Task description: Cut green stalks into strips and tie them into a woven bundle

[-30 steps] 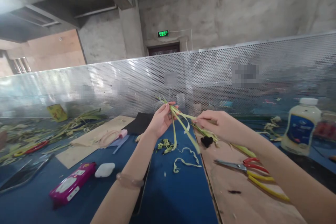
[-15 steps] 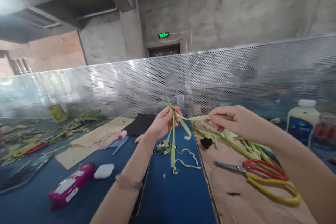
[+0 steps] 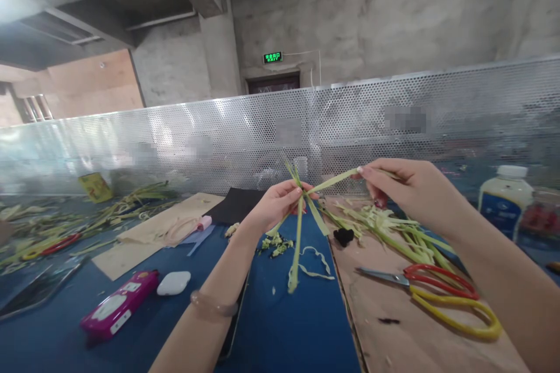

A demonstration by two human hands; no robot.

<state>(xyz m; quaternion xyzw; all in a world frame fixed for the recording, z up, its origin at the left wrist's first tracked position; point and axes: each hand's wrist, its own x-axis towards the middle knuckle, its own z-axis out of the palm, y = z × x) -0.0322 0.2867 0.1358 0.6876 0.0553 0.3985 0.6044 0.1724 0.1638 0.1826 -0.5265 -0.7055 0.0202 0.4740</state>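
Note:
My left hand (image 3: pixel 282 201) pinches a small bundle of pale green leaf strips (image 3: pixel 298 239) near its top, over the blue table. Loose ends hang below the fingers, and thin tips poke up above them. My right hand (image 3: pixel 394 182) is closed on one leaf strip (image 3: pixel 335 179) of that bundle, stretched taut up to the right between the hands. Several more green leaf strips (image 3: pixel 411 239) lie in a heap below my right hand. Under the bundle, small leafy scraps (image 3: pixel 275 243) and a thin curled strip (image 3: pixel 317 265) rest on the table.
Scissors (image 3: pixel 437 297) with red and yellow handles lie on brown cardboard (image 3: pixel 389 344) at right. A bottle (image 3: pixel 505 201) stands behind. Leftward are a magenta packet (image 3: pixel 120 306), a white case (image 3: pixel 174 283), beige sheets (image 3: pixel 131 256) and more leaves (image 3: pixel 144 198). A perforated metal partition (image 3: pixel 227 134) runs behind.
My right hand has moved up and right, drawing the leaf strip out straight. My left hand has shifted slightly right with the bundle.

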